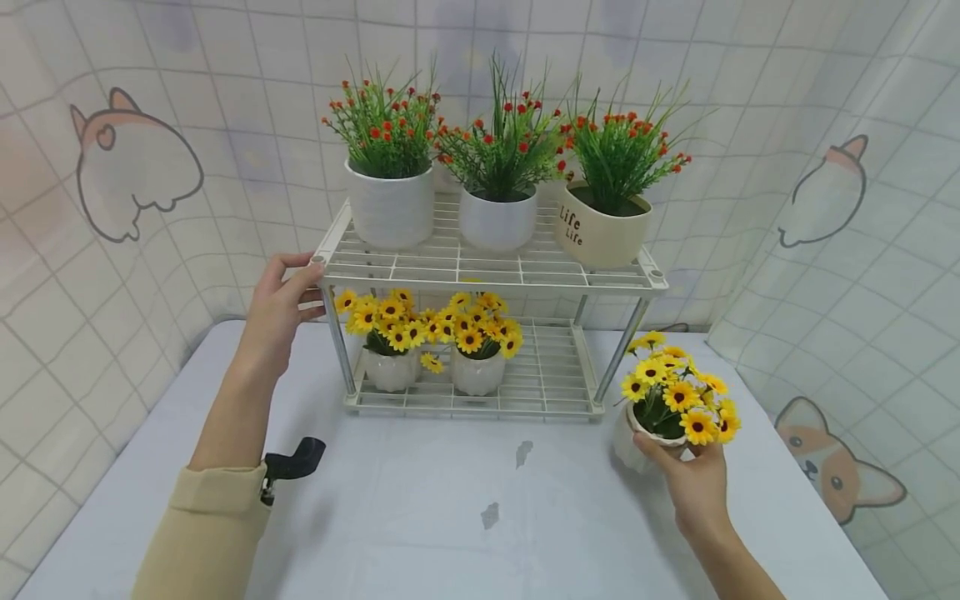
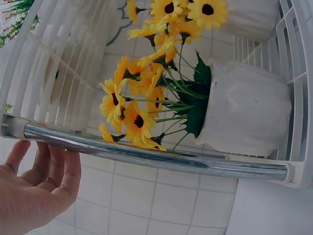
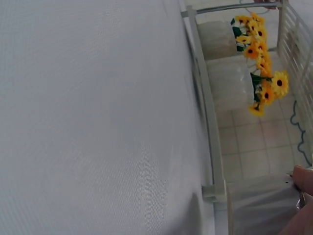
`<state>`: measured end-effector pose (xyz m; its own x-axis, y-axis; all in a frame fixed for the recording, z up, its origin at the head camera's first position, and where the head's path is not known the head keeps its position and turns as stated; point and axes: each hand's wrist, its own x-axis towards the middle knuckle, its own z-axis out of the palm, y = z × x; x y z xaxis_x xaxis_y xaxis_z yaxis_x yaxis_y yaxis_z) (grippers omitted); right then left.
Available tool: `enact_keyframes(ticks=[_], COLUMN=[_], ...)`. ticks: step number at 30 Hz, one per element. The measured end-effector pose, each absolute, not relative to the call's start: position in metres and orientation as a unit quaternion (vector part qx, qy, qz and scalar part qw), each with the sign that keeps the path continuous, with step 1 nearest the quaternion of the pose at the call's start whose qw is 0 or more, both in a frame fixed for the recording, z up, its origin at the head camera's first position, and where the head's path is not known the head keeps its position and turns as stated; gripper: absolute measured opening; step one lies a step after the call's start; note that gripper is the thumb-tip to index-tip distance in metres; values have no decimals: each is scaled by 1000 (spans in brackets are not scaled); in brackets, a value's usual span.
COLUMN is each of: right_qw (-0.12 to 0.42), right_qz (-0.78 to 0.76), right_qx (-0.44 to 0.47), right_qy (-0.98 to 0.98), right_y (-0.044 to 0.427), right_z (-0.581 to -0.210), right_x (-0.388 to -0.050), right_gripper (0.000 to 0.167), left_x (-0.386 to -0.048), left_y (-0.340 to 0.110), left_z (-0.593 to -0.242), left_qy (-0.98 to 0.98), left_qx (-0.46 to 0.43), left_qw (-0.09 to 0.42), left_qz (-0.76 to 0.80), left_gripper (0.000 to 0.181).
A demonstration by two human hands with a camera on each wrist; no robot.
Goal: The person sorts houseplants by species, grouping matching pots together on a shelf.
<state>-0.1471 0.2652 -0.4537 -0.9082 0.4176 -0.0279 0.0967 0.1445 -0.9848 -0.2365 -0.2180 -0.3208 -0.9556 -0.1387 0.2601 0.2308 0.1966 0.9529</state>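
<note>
My right hand (image 1: 697, 483) grips a small white flowerpot (image 1: 632, 446) with yellow sunflower-like flowers (image 1: 678, 396), fingers and thumb at its rim. The pot is right of the shelf rack's front right post. In the right wrist view, part of that pot (image 3: 259, 203) shows beside my fingers (image 3: 303, 180). My left hand (image 1: 276, 308) holds the white two-tier shelf rack (image 1: 465, 287) at its upper front left corner. The left wrist view shows bent fingers (image 2: 68, 169) against the metal post (image 2: 156, 159). Two matching pots (image 1: 392, 371) of yellow flowers stand on the lower tier's left and middle.
Three pots of red-flowered plants stand on the top tier: two white (image 1: 392, 208), one cream (image 1: 603, 229) lettered "Life". A pale cloth (image 1: 420, 500) covers the table. A tile-patterned curtain (image 1: 247, 167) with cartoon corgis surrounds it. The lower tier's right part shows bare wire (image 1: 551, 367).
</note>
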Motion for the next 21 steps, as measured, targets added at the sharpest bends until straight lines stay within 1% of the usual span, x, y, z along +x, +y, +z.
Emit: enact_keyframes(ticks=[8,13,17,21], right_qw=[103,77,62,62], right_qz=[632,627,636,655], right_qx=[-143,-130,-118,-89], right_qy=[-755,-764,-760,-748], right_y=[255,245,234,220], right_z=[-454,-450,-448,-449], right_x=[-140,-135,-132,-132], right_gripper=[105,108,107,103], left_x=[-237,-237,-238,-237], left_y=[-217,-218,-218,-218], left_z=[-322,-322,-322,-322], left_qy=[-765,-763,-764,-767], left_qx=[-30,-28,-25,-24], left_qw=[147,147,149,149], left_qz=[-626,-629,-627,-624], left_gripper=[43,44,45,47])
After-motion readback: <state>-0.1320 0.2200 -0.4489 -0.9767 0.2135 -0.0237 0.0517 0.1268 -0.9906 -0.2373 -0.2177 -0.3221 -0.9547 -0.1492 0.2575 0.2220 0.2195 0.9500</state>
